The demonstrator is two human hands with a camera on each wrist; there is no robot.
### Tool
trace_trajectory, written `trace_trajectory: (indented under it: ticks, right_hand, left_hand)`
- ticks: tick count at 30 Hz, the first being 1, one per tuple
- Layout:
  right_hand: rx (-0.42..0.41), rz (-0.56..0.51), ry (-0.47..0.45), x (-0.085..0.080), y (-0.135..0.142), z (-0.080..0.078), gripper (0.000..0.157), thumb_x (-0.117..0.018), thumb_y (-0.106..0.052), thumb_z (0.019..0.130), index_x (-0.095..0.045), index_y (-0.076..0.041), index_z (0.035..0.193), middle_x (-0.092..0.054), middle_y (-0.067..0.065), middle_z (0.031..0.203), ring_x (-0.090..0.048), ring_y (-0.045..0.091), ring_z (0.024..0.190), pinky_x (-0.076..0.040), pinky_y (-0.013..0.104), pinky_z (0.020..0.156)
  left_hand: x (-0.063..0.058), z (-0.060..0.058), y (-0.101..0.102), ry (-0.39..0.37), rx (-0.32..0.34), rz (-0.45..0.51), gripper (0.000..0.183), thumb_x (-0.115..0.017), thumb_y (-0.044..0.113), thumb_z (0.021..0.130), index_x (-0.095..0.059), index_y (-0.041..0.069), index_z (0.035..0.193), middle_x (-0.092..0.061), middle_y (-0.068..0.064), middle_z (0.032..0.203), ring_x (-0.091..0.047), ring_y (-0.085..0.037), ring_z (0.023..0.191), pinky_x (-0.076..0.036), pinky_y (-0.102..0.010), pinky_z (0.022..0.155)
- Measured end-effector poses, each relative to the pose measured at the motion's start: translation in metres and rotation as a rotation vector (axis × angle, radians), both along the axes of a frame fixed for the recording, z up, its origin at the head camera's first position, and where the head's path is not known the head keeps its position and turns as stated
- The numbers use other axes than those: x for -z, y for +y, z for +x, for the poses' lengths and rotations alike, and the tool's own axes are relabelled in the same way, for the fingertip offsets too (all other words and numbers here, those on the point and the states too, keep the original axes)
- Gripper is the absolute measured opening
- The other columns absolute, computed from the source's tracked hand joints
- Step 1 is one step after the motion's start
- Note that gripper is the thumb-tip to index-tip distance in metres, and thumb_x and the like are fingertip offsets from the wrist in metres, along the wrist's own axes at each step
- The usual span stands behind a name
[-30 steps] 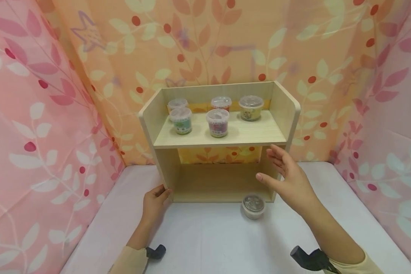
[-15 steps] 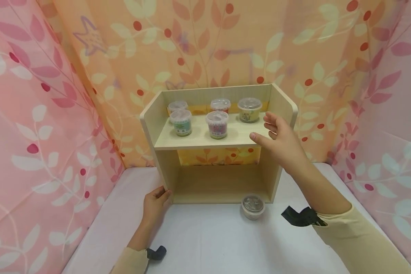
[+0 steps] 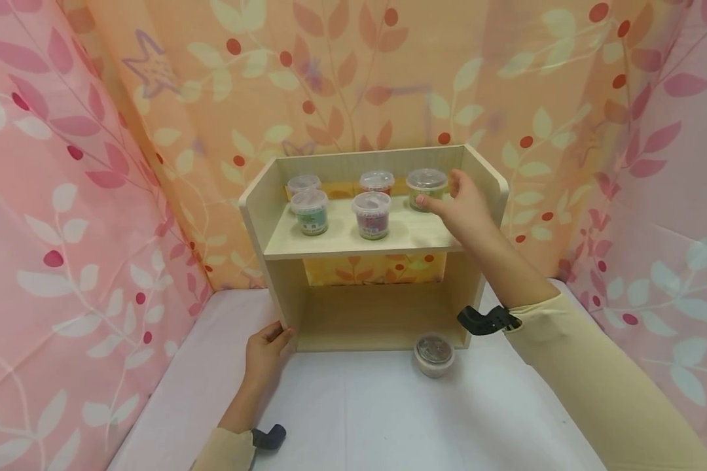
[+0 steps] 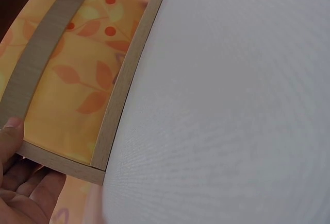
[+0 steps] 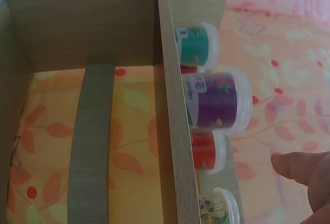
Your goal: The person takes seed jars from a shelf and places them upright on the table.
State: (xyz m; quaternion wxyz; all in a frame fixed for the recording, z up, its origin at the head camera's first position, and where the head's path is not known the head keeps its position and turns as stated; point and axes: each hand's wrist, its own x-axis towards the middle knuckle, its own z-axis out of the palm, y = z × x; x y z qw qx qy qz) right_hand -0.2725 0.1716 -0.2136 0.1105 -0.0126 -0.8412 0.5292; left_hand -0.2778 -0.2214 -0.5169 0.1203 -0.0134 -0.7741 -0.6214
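A two-tier wooden shelf (image 3: 377, 314) stands on the white table, with several lidded plastic tubs on its upper board. My left hand (image 3: 264, 353) grips the shelf's lower left side panel, thumb on one face and fingers behind, as the left wrist view shows. My right hand (image 3: 465, 206) is at the yellow-labelled tub (image 3: 419, 196) at the back right. Its thumb overlaps the tub's front and its fingers stand spread at the right side. In the right wrist view the thumb (image 5: 296, 166) is apart from this tub. A grey-lidded tub (image 3: 433, 355) stands on the table.
On the upper board are a green-labelled tub (image 3: 312, 212), another clear-lidded tub (image 3: 302, 184) behind it, a purple-labelled tub (image 3: 372, 216) and a red tub (image 3: 377, 183). Patterned cloth (image 3: 353, 72) hangs behind and at both sides. The shelf's side panels rise above the upper board.
My right hand has risen from beside the lower right of the shelf up and inward to the yellow-labelled tub. My left hand keeps its grip on the side panel; the tubs stay put.
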Motion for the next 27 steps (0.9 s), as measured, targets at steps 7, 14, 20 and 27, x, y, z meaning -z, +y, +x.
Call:
trace_trajectory:
  ticks: [7,14,20,27]
  right_hand:
    - [0.05,-0.017,-0.026,-0.003,0.001,-0.022,0.102,-0.076,-0.035,0.093,-0.009,-0.01,0.165,-0.017,0.012,0.171,-0.018,0.027,0.156,-0.017,0.044,0.127]
    - [0.064,-0.116,-0.059,0.001,0.004,-0.047,0.1,-0.075,-0.034,0.095,-0.007,-0.01,0.165,-0.016,0.009,0.172,-0.018,0.022,0.156,-0.018,0.037,0.127]
    - [0.087,-0.168,-0.086,0.006,0.004,-0.066,0.101,-0.078,-0.032,0.092,-0.012,-0.009,0.165,-0.023,0.01,0.169,-0.024,0.023,0.154,-0.023,0.034,0.125]
    - [0.109,-0.137,-0.088,0.005,0.007,-0.077,0.104,-0.082,-0.03,0.089,-0.013,-0.01,0.164,-0.024,0.011,0.169,-0.025,0.023,0.153,-0.023,0.033,0.125]
  left_hand:
    - [0.004,-0.002,0.0,0.034,-0.006,-0.007,0.036,-0.077,0.013,0.093,-0.071,-0.005,0.123,-0.072,-0.023,0.121,-0.072,-0.016,0.105,-0.055,-0.014,0.083]
    - [0.0,-0.002,0.0,0.034,-0.006,-0.017,0.036,-0.077,0.014,0.093,-0.071,-0.004,0.124,-0.073,-0.02,0.12,-0.071,-0.014,0.105,-0.055,-0.014,0.083]
    - [0.0,-0.005,-0.001,0.02,0.006,-0.01,0.035,-0.076,0.014,0.094,-0.071,-0.003,0.124,-0.073,-0.019,0.122,-0.071,-0.014,0.106,-0.055,-0.015,0.085]
    - [-0.008,0.002,0.0,0.007,0.018,-0.003,0.035,-0.075,0.013,0.095,-0.07,-0.004,0.125,-0.072,-0.022,0.122,-0.071,-0.014,0.106,-0.054,-0.014,0.084]
